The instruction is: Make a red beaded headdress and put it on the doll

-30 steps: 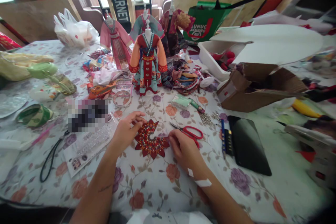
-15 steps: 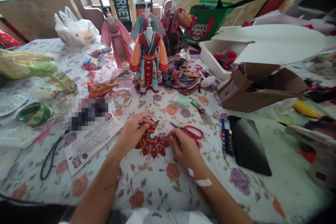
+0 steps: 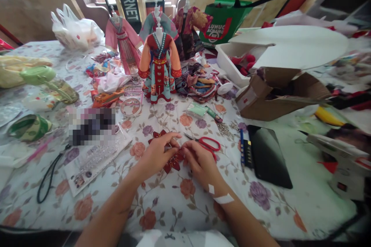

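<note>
The fingers (image 3: 173, 136) of the left hand (image 3: 158, 155) bent over a red patterned piece (image 3: 173, 163), the thumb reaching toward the right hand (image 3: 202, 164); whether they gripped it could not be told. The right hand's fingers were closed together at the edge of the piece, their tips meeting the left hand's, and what lay between them was hidden. The piece lay flat on the table (image 3: 162, 204), partly covered by both hands, its pointed red tips showing above and below the left hand. Just beside the right hand lay red-handled scissors (image 3: 209, 144), and farther right a blue pencil (image 3: 242, 149) and a black tablet (image 3: 269, 156). A roll of tape (image 3: 130, 107) lay beyond the left hand. Behind, a small dress form (image 3: 159, 65) stood upright in a red and orange robe, with a brown cardboard box (image 3: 261, 104) to its right.
</note>
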Demonstrator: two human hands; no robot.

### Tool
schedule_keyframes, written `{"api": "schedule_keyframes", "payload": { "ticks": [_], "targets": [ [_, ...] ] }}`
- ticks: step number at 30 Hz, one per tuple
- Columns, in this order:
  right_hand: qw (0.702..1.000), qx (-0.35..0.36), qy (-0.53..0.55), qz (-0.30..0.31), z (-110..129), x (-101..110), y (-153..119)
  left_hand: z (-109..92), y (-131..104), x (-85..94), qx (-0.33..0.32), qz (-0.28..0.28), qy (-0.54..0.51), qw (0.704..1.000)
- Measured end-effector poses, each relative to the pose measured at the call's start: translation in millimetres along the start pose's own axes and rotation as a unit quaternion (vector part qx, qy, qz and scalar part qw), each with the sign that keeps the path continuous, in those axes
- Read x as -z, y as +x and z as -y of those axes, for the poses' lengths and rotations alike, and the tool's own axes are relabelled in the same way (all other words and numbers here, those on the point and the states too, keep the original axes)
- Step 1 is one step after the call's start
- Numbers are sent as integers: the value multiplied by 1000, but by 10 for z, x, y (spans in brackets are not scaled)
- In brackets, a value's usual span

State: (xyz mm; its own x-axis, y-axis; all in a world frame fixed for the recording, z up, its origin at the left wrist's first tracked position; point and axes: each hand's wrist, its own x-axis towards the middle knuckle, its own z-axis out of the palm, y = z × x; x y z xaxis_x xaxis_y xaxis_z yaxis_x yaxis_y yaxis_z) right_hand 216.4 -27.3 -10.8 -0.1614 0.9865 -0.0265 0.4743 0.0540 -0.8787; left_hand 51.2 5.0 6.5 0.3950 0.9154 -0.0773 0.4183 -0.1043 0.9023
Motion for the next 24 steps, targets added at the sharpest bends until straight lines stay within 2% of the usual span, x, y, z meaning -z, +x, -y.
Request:
{"api": "schedule_keyframes", "payload": {
  "ticks": [5, 12, 24],
  "targets": [
    [994, -54, 87, 35, -21, 3, 12, 26, -8, -5, 49, -18, -48, 997],
    [987, -79, 136, 33, 0, -9, 24, 43, -23, -3, 62, -38, -43, 996],
    [986, -90, 140, 28, 28, 4, 34, 81, -40, -7, 19, -20, -76, 997]
  ]
}}
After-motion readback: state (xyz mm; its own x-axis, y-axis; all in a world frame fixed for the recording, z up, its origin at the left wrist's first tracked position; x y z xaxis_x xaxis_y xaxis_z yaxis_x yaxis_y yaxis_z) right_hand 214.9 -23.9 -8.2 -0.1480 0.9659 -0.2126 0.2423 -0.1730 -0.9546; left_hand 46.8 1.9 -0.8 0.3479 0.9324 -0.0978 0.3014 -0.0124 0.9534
